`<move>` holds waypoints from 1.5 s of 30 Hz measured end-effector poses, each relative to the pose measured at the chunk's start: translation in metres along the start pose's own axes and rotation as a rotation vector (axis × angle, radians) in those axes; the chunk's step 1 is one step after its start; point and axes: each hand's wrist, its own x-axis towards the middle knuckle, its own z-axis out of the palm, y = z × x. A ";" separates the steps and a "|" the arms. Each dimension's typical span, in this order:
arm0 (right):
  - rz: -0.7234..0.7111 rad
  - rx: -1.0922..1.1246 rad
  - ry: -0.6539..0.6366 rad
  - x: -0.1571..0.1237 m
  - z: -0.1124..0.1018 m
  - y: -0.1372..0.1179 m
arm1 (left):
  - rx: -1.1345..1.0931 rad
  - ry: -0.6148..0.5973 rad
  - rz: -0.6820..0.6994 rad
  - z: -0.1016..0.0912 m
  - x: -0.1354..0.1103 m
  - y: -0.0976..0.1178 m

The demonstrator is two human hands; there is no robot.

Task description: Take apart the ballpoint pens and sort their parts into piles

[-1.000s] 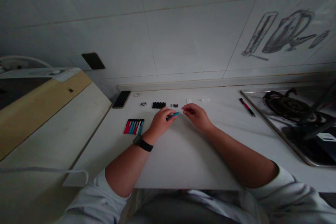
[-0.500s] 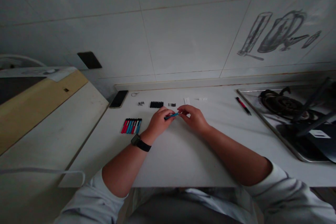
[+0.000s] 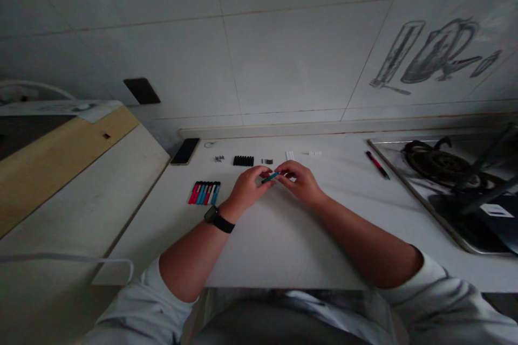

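Note:
My left hand (image 3: 246, 190), with a black watch on the wrist, is closed round a blue pen barrel (image 3: 270, 177) above the white counter (image 3: 275, 237). My right hand (image 3: 300, 181) pinches at the barrel's right tip, its fingers pressed together; what lies between them is too small to name. A row of several red and blue pens (image 3: 204, 193) lies left of my left hand. Behind the hands sit a row of black caps (image 3: 243, 160), small dark parts (image 3: 266, 161), tiny springs (image 3: 219, 159) and white pieces (image 3: 290, 154).
A phone (image 3: 185, 151) lies at the counter's back left. A single red pen (image 3: 377, 164) rests near the gas stove (image 3: 449, 172) on the right. A lower wooden-edged surface (image 3: 81, 172) adjoins on the left. A tiled wall stands behind.
My right hand closed in on the blue barrel's tip and now meets it. The left hand kept its hold and raised the barrel slightly.

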 end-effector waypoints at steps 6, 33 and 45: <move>0.067 0.118 0.000 -0.001 0.004 -0.002 | -0.003 -0.018 0.071 -0.002 0.001 0.002; 0.127 -0.802 -0.749 0.003 -0.028 -0.031 | 0.100 -0.086 0.021 0.004 -0.002 -0.013; 0.145 -0.783 -0.682 0.006 -0.032 -0.033 | 0.077 0.158 -0.109 -0.026 0.011 -0.013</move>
